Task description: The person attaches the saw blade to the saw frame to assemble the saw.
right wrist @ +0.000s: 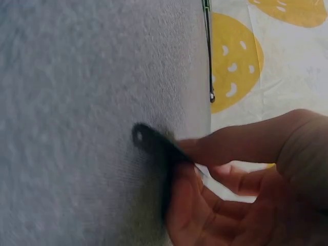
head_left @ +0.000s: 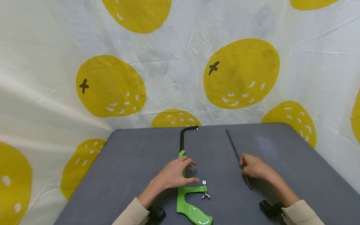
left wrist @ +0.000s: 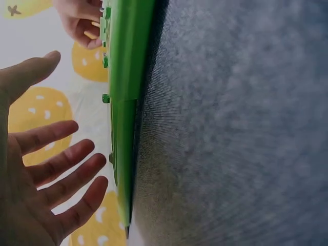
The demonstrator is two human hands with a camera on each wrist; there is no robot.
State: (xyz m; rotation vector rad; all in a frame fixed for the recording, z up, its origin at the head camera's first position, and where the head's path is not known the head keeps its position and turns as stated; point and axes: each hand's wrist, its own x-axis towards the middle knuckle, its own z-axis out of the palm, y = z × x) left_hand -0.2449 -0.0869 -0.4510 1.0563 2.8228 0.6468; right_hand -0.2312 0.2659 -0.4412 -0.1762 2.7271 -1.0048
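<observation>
A green hacksaw frame (head_left: 182, 203) without a blade lies on the table, its black bow (head_left: 182, 139) pointing away and its ribbed handle (head_left: 198, 215) nearest me. My left hand (head_left: 175, 173) is over the middle of the frame; in the left wrist view its fingers (left wrist: 69, 171) are spread and hold nothing. A wing nut (head_left: 206, 195) sits on the frame's near arm. To the right, my right hand (head_left: 254, 167) pinches a thin dark hacksaw blade (head_left: 232, 145) between thumb and fingers. The right wrist view shows a hole in the blade's rounded near end (right wrist: 139, 134).
The grey cloth-covered table (head_left: 143, 156) has a pale smudge (head_left: 265, 145) at its right. Behind and beside it hangs a white curtain (head_left: 174, 78) printed with yellow fruit. Black camera straps (head_left: 271, 207) sit at both wrists, below beige sleeves (head_left: 301, 214).
</observation>
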